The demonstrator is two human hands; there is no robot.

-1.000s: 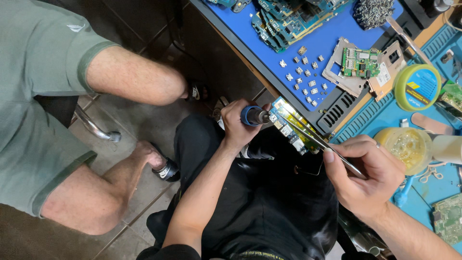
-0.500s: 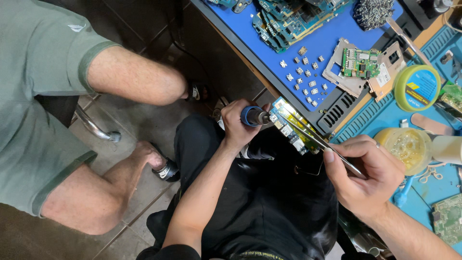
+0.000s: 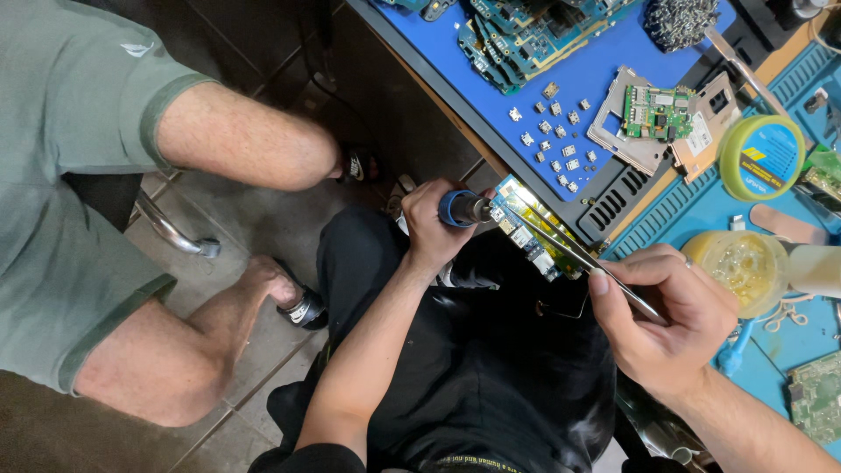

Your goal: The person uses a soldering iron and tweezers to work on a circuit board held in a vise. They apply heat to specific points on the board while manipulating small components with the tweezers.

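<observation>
Low in the frame, over a lap in black trousers [image 3: 491, 385], we see the person's two hands meet at a small circuit board [image 3: 530, 232] held off the edge of the bench [image 3: 604, 197], just right of centre. The right hand [image 3: 670, 320], lower right, has its fingers [image 3: 604, 285] pinched together on metal tweezers [image 3: 569, 254], whose long tips slant up and left onto the board, seemingly so a tiny part can be steadied there. The left hand [image 3: 434, 223], at centre, has its fingers wrapped tight around the blue-collared grip of a soldering iron [image 3: 469, 208], with the tip pointing right onto the board's near end; the two tools come in from opposite sides so neither blocks the other.

Just beyond the right hand stands a clear jar of yellowish paste [image 3: 745, 267], close enough to dip into, with a round green-rimmed tin [image 3: 760, 158] above it.

Farther up, on the blue mat [image 3: 596, 96], small loose metal connectors [image 3: 552, 140] lie spread apart in rough rows, probably so each can be picked singly. Beside them rests a green board in a metal frame [image 3: 657, 114], and at the top edge lies a heap of teal boards [image 3: 526, 31] and a wad of metal wool [image 3: 679, 19].

At left, well apart from the work, another person in green shorts [image 3: 53, 245] sits with bare legs on the tiled floor [image 3: 254, 219].
</observation>
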